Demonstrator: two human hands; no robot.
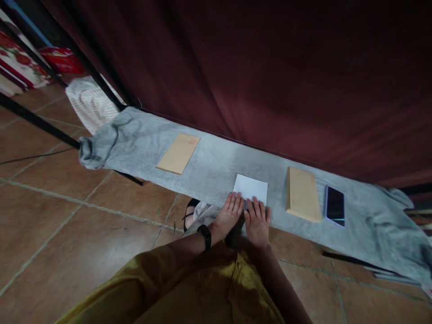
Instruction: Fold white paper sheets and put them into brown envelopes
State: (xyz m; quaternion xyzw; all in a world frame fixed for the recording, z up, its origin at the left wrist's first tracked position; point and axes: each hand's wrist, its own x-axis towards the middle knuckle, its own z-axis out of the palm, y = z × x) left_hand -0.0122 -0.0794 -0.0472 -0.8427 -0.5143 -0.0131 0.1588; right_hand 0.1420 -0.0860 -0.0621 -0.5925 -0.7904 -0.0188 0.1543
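A white sheet of paper (251, 185) lies on the grey cloth-covered bench (216, 157) in front of me. My left hand (230, 213) rests on its near left part, fingers stretched out flat. Beside it, my right hand (257, 223) lies flat on the near right part, fingers slightly apart. The sheet's near edge is hidden under both hands; whether it is one layer or folded, I cannot tell. To the right sits a stack of brown paper envelopes (303, 194), and a single flat brown envelope (178, 153) lies to the left.
A phone (335, 206) with a dark screen lies right of the stack. A dark red curtain (256, 90) hangs behind the bench. Black metal bars (37, 119) and a striped cloth (90, 101) are at the left. Brown floor tiles (97, 243) lie below.
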